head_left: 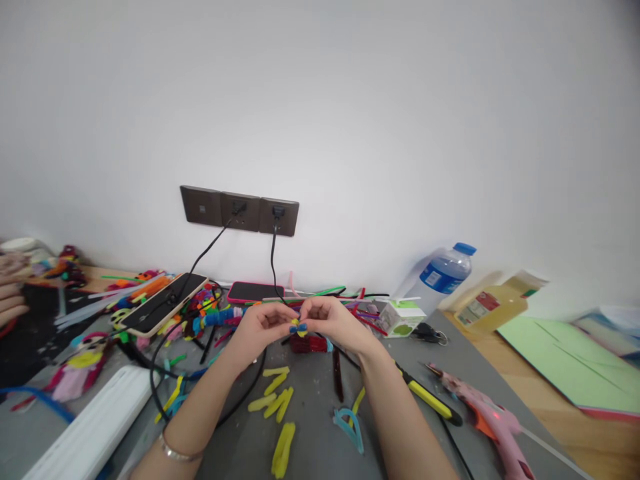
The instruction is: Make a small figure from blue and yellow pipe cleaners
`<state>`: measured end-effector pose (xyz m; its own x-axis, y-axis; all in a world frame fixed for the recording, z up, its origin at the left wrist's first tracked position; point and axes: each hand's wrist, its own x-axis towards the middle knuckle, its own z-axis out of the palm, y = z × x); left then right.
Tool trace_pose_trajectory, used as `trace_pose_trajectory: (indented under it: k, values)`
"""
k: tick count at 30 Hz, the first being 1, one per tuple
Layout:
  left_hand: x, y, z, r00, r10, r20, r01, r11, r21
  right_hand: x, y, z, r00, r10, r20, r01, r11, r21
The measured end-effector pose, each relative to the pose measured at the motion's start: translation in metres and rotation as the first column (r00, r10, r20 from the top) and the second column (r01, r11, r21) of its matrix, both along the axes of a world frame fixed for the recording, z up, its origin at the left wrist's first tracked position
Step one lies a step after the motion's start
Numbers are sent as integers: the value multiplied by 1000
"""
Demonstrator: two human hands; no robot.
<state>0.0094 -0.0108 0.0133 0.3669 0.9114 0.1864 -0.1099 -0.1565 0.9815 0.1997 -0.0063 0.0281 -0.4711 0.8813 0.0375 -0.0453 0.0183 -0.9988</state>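
Note:
My left hand (260,328) and my right hand (334,323) meet at the middle of the desk, thumbs and forefingers pinched together. Between the fingertips is a small yellow fuzzy piece (301,333), mostly covered; blue shows at the thumb tips. Just behind and below it lies a dark red fuzzy block (311,344). Several folded yellow pipe cleaner pieces (283,450) are spread on the grey mat between my forearms. Beside my right forearm are a bent light blue pipe cleaner (350,427) and a dark brown strip (338,377).
A pink glue gun (493,417) and a yellow utility knife (430,400) lie right. Behind stand a small box (403,319), a water bottle (445,273) and a yellowish bottle (493,307). Left are a white power strip (95,427), a phone (167,303), black cables, and another person's hand (11,300).

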Motion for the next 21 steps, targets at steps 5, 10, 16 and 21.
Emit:
trace_pose_trajectory:
  k: [5, 10, 16, 21]
  values:
    - [0, -1, 1, 1000, 5, -1, -5, 1000, 17, 1, 0, -1, 999, 16, -28, -16, 1000, -6]
    - [0, 0, 1, 999, -30, 14, 31, 999, -34, -1, 1, -4, 996, 13, -88, -15, 1000, -16]
    - [0, -1, 2, 998, -43, 42, 46, 996, -80, -2, 1, -3, 996, -2, -87, 4, 1000, 24]
    - [-1, 0, 0, 996, 42, 83, -38, 998, -51, -1, -1, 1, 992, 1, -129, 3, 1000, 26]
